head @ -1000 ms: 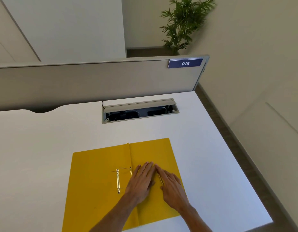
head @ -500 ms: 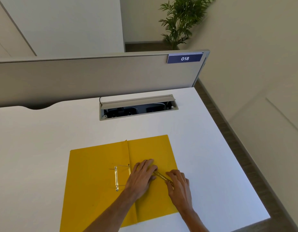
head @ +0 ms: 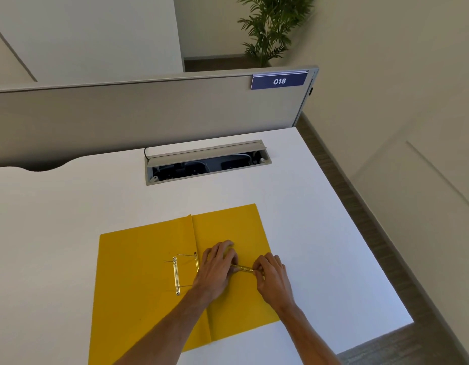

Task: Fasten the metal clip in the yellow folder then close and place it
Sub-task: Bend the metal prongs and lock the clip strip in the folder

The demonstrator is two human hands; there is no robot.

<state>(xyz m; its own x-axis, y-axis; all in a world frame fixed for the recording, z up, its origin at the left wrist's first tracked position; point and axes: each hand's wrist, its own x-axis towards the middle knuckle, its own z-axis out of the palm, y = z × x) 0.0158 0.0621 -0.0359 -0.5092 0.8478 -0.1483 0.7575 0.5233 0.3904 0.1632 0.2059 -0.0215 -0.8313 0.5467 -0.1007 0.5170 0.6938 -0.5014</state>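
The folder point(head: 149, 280) lies open on the desk point(head: 320, 233). A gold bar point(head: 245, 268) runs left-right between the hands: left hand point(head: 217, 270) curled over its left end, right hand point(head: 271, 277) pinching its right end. The clip point(head: 176, 275), long axis near-far, lies left of both, nearest the left hand.

yellow folder point(head: 149, 272): open, flat, both leaves spread under both hands | metal clip point(head: 176, 275): gold fastener bar, lies lengthwise on the left leaf, just left of left hand point(head: 217, 270), thin prongs out sideways | gold strip point(head: 244, 268): lies between the hands on the right leaf, pinched at its end by right hand point(head: 273, 277)
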